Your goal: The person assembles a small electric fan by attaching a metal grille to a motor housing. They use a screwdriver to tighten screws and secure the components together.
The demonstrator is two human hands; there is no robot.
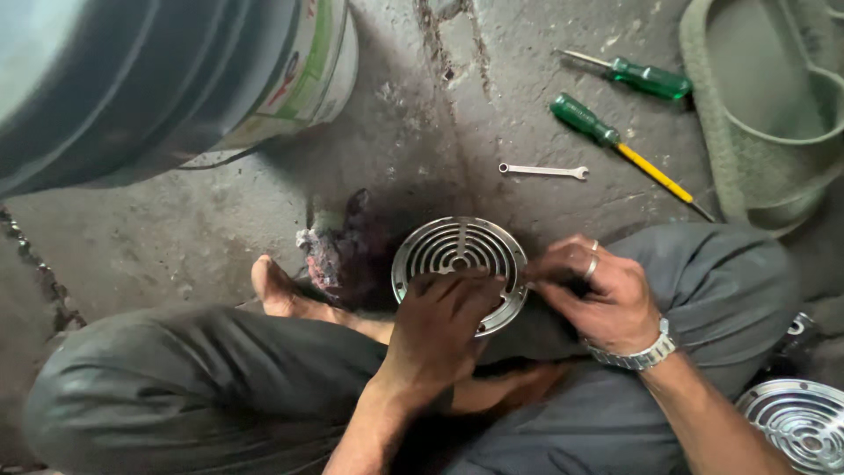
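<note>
1. Far left, top: we note a large dark drum (105, 79) with a white bucket (303, 75) just beside it, both on the concrete floor (176, 229)
2. Lower left: our bare foot (277, 290) rests on the floor, the grey trouser leg (176, 378) folded below it
3. Just right of the foot lies a dirty rag (338, 251), touching the left edge of the grate
4. Centre: the round metal grate (457, 255) sits tilted over our crossed legs; slots and centre hole face up
5. Our left hand (440, 330) is closed over the near rim of the grate, fingers curled on its face
6. Our right hand (598, 295) pinches the right rim; rings and a metal watch (637, 354) show. Whether it holds anything small at the rim we cannot tell
7. Above, on the floor: a small spanner (543, 171), well apart from the grate
8. Further right: two green-handled screwdrivers (615, 139), one with a yellow shaft
9. Top right: a green sandal (765, 114)
10. Bottom right corner: a second grate (800, 424), partly cut off
</note>
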